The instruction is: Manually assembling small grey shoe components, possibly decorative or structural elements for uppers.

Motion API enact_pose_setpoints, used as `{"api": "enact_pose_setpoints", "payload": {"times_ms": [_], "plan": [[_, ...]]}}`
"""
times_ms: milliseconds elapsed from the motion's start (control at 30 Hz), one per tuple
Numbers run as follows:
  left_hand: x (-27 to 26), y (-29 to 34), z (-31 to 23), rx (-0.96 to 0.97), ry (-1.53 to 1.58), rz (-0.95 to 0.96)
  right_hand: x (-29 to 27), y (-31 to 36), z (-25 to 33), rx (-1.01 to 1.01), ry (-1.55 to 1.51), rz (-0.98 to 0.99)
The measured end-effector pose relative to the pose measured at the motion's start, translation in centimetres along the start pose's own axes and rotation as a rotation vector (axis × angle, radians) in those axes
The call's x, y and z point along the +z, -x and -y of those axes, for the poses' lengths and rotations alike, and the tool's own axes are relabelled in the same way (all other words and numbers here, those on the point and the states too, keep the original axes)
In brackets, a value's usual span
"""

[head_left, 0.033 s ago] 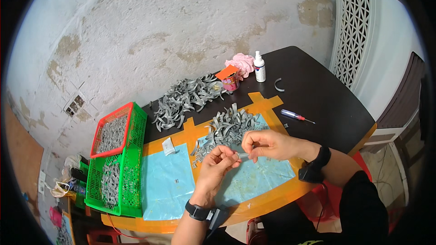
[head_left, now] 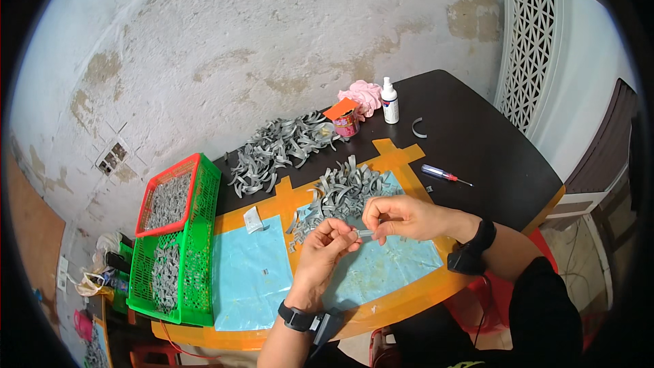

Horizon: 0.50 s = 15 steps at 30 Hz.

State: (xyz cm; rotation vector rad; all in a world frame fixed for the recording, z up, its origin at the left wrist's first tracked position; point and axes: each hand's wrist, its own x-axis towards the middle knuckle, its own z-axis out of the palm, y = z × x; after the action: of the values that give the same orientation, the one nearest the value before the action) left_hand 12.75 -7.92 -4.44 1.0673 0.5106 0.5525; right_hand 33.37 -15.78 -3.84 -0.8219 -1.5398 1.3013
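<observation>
Over the right-hand blue sheet (head_left: 381, 266), my left hand (head_left: 330, 249) and my right hand (head_left: 395, 219) almost meet. Between their fingertips is a short, pale grey strip (head_left: 366, 233), pinched at its left end by the left hand and at its right end by the right. My fingers cover much of it. Just beyond the hands lies a heap of curved grey strips (head_left: 344, 189). A larger heap of similar strips (head_left: 279, 152) rests farther back, toward the wall.
At left stands a green basket (head_left: 199, 259) with a red-rimmed basket (head_left: 163, 233) on it, both holding small grey pieces. A screwdriver (head_left: 439, 173), a lone curved strip (head_left: 416, 128), a spray bottle (head_left: 390, 102), a tin (head_left: 346, 123) and pink cloth (head_left: 363, 95) lie around the dark table.
</observation>
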Motion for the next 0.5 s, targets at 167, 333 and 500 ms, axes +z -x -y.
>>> {"api": "enact_pose_setpoints", "payload": {"times_ms": [167,333,500], "plan": [[-0.2,0.2,-0.3,0.021,-0.056,-0.030,0.4,-0.3,0.7,-0.068,0.093,-0.013],[0.8,0.5,-0.7,0.068,-0.122,0.031,0.5,-0.2,-0.2,0.104,0.008,-0.069],[0.7,0.7,-0.4,0.093,-0.133,0.109,0.6,-0.4,-0.6,0.082,-0.256,-0.107]]}}
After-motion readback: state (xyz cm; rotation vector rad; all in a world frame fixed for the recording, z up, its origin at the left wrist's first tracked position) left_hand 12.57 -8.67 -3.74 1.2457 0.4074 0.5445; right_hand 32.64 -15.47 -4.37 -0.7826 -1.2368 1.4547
